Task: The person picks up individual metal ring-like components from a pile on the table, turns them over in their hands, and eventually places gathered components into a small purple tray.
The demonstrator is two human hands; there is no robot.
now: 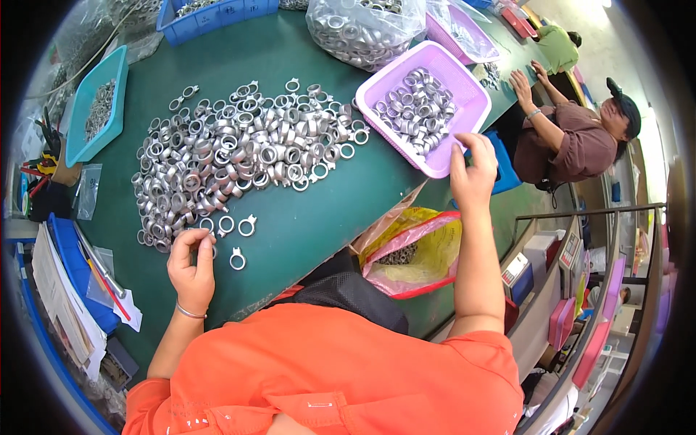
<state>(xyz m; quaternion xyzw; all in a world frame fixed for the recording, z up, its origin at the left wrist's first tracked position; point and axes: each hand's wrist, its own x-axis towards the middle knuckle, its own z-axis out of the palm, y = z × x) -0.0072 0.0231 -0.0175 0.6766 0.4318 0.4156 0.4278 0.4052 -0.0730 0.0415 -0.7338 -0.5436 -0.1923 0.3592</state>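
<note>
Over at nine o'clock on the green desk (304,217) sits a teal tray (98,101) of small parts. Just inside it the left hand (191,267) is curled, fingers closed on a small metal ring (210,243) at the near edge of the heap of silver rings (239,148), which spreads from the middle of the desk toward eleven o'clock. A few loose rings (238,259) lie just beside that hand. These look like stiff, smooth cast pieces, light one by one and likely slippery; pinching across the band or by the little lug should hold best. At one o'clock the pink bin (464,87) holds more rings, and the right hand (473,170) rests on its near rim, fingers bent over the edge; whether it grips anything I cannot tell. A yellow bag (417,246) hangs below the desk edge at three o'clock.
</note>
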